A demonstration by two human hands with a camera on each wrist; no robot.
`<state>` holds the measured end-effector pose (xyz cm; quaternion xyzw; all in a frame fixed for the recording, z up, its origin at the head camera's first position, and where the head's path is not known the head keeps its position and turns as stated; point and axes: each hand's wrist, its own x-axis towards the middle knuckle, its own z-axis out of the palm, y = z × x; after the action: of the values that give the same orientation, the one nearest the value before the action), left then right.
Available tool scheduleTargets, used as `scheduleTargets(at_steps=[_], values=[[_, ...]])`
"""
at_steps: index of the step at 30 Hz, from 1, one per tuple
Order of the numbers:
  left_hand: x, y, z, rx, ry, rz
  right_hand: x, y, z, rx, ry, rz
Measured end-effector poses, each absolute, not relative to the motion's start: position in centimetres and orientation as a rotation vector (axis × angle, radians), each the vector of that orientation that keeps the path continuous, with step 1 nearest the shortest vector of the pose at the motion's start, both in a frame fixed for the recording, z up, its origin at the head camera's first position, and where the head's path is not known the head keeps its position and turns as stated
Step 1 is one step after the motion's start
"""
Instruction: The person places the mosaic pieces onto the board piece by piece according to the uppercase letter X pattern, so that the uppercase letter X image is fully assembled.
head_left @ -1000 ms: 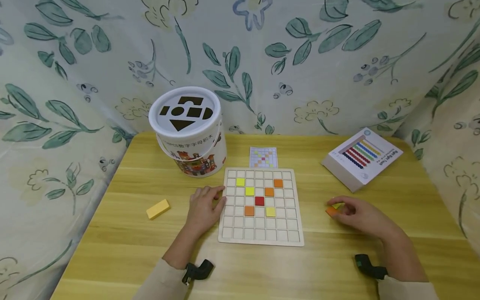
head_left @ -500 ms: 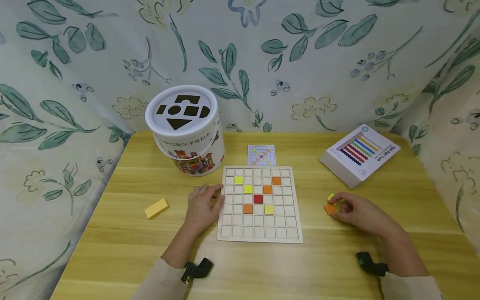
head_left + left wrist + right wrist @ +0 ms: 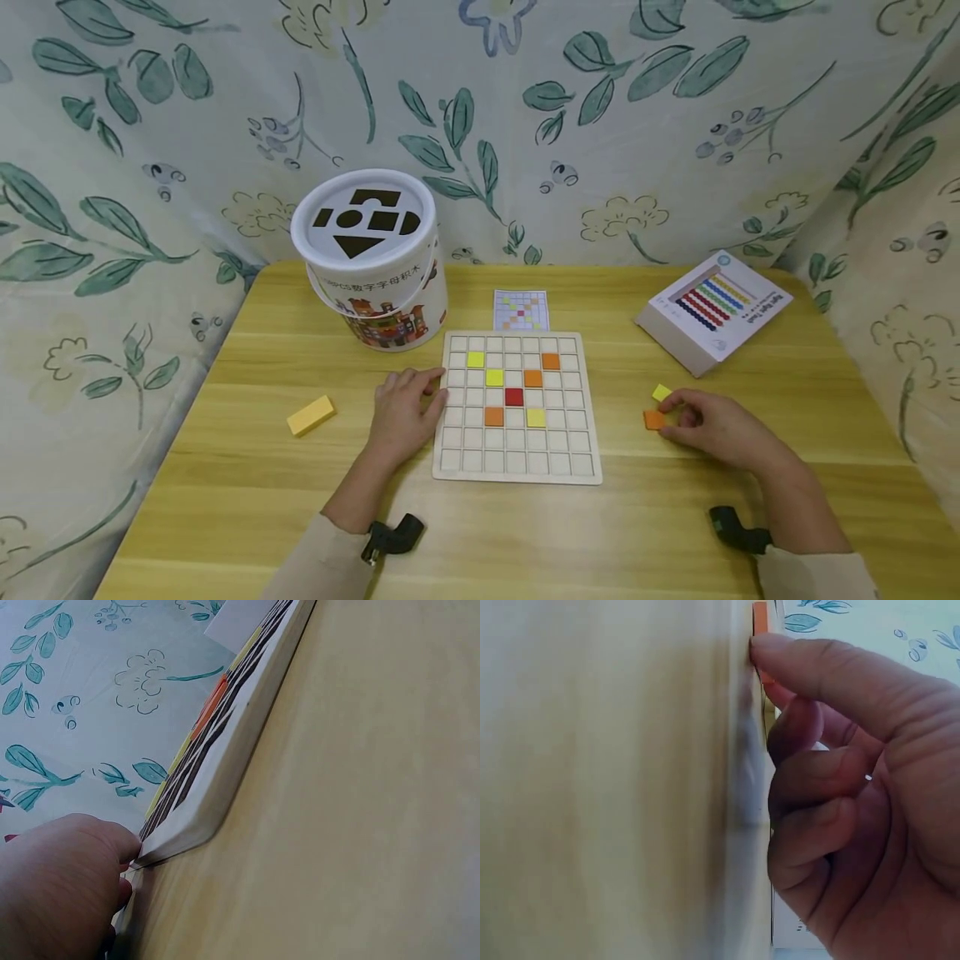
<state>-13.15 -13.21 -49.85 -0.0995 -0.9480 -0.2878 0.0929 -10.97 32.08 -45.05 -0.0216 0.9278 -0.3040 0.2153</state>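
- Compared with the frame a second ago, the right hand (image 3: 712,429) is lying slightly lower and nearer the board; the yellow tile (image 3: 662,392), then partly covered by the fingers, is now lying exposed just beyond them.
- The right hand's fingers are curling, and thumb and forefinger are pinching the orange tile (image 3: 654,419) against the table (image 3: 225,467); the right wrist view is confirming the fingertip on the tile's edge (image 3: 760,619).
- The left hand (image 3: 405,412) is staying where it was, resting flat with relaxed fingers and touching the left edge of the grid board (image 3: 517,467); the left wrist view is showing the thumb against the board's corner (image 3: 191,817).
- The grid board is holding seven tiles in its cells: three yellow, three orange and one red tile (image 3: 513,397) near the centre; the remaining cells are showing bare wood.
- The white bucket (image 3: 371,267) is standing behind the board on the left, lid on, with shape cut-outs in the lid; its contents cannot be seen.
- The pattern card (image 3: 521,310) is lying just behind the board.
- The white box (image 3: 712,308), closed, is lying at the far right of the table.
- A yellow block (image 3: 311,415) is lying well to the left of the left hand.
- A floral cloth (image 3: 525,125) is enclosing the table on three sides.
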Motion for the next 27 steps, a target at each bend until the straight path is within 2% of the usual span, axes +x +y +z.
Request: scheduleTargets(at_steps=[10, 18, 27], values=[[-13.3, -13.4, -50.0, -0.293, -2.809, -0.851, -10.9, 27.9, -43.4, -0.183, 2.678, -0.792], [-13.5, -13.4, -50.0, -0.306, -2.806, -0.84, -10.9, 22.3, -42.3, -0.274, 2.603, -0.884], [-13.3, -13.4, -50.2, -0.299, -2.81, -0.844, -10.7, 15.4, -43.2, -0.469, 2.552, -0.874]])
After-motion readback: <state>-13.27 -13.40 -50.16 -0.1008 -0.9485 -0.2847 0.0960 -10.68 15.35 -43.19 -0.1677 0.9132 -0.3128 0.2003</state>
